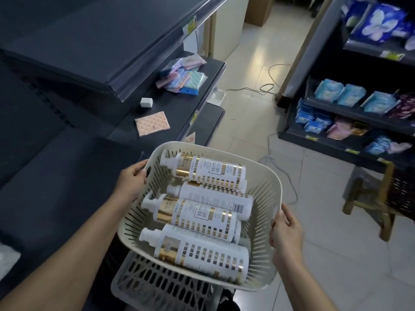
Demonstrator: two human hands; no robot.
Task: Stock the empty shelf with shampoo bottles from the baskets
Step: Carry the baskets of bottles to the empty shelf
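The left grip (132, 180) and right grip (285, 234) curl round opposite rims of a cream slotted plastic basket (263, 189); four white-and-gold pump shampoo bottles (208, 217) lie inside it, between both grips.

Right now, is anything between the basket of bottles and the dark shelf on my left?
Nothing visible does. The left hand and right hand hold the basket beside the shelf; a pink packet lies farther along.
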